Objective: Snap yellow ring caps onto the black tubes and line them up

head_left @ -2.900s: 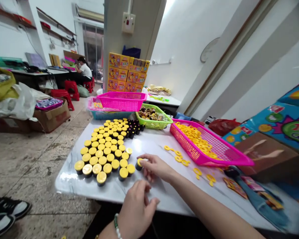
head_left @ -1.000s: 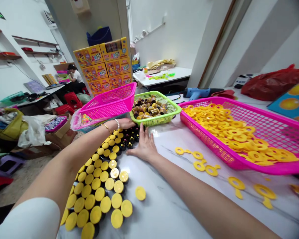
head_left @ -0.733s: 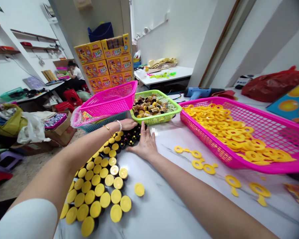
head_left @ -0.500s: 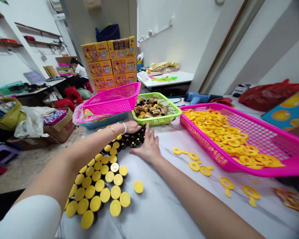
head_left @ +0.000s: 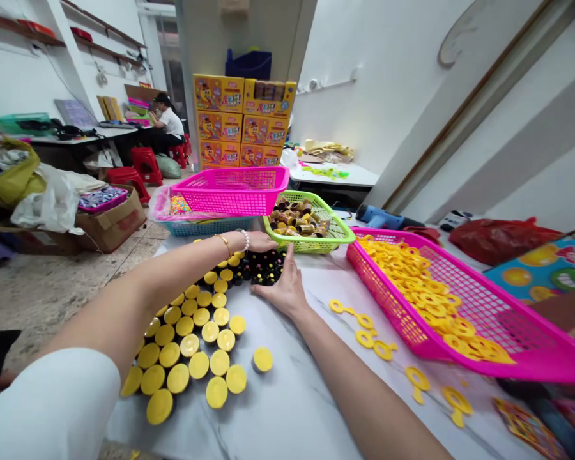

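Observation:
My left hand (head_left: 260,241) reaches across with its fingers stretched out flat along the far side of a cluster of small black pieces with coloured tips (head_left: 264,273). My right hand (head_left: 287,289) rests at the right side of the same cluster, thumb and fingers spread apart, its edge near the table. Between both hands the black pieces stand packed together; some are hidden behind my fingers. Under and beside my left forearm stand many black cylinders with round yellow tops (head_left: 177,378). One such yellow-topped cylinder (head_left: 262,360) stands apart from the group.
A green basket (head_left: 311,245) of small brown-and-gold cylinders is just beyond my hands. To its left, a pink basket (head_left: 230,201) sits on a blue one. A large pink basket (head_left: 412,338) holds yellow rings; loose yellow rings (head_left: 383,349) lie nearby. A person (head_left: 170,124) sits far left.
The view has shifted, so the background now sits farther right. Both hands stay around the black pieces, with only slight movement.

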A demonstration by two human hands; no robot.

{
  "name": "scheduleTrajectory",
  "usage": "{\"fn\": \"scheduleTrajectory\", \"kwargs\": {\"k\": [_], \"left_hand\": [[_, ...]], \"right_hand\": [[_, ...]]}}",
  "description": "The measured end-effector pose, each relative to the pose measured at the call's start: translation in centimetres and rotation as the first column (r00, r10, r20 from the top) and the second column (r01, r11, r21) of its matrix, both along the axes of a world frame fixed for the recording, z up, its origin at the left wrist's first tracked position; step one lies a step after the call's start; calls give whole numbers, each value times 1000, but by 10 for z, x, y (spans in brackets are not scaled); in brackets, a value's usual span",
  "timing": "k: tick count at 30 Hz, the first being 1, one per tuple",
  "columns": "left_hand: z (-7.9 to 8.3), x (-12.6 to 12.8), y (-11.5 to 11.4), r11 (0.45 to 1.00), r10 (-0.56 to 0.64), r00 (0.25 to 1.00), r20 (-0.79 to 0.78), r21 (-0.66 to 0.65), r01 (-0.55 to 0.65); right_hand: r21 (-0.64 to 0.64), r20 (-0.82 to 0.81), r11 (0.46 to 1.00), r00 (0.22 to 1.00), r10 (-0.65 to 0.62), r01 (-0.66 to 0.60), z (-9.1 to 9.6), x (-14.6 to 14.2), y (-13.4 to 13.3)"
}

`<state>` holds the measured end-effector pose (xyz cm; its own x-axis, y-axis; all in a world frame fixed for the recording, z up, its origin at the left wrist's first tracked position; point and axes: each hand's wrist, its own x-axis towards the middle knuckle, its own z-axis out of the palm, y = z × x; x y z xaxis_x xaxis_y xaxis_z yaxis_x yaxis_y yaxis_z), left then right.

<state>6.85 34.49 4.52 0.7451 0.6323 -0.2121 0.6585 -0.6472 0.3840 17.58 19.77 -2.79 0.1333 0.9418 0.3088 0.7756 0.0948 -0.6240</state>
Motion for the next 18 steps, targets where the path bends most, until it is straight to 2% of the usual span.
{"fn": "scheduleTrajectory", "kwargs": {"k": [4, 10, 18], "left_hand": [[-4, -1, -6, 1000, -14, 1000, -12, -20, 13], [-10, -3, -7, 998, -5, 999, 40, -56, 7], [-4, -8, -14, 997, -1, 1000, -1, -79, 1]], "right_hand": [[63, -45, 997, 998, 40, -37, -5, 4, -3], [26, -34, 999, 998, 46, -45, -3, 3, -15], [43, -32, 997, 997, 68, -66, -3, 4, -23]]}}
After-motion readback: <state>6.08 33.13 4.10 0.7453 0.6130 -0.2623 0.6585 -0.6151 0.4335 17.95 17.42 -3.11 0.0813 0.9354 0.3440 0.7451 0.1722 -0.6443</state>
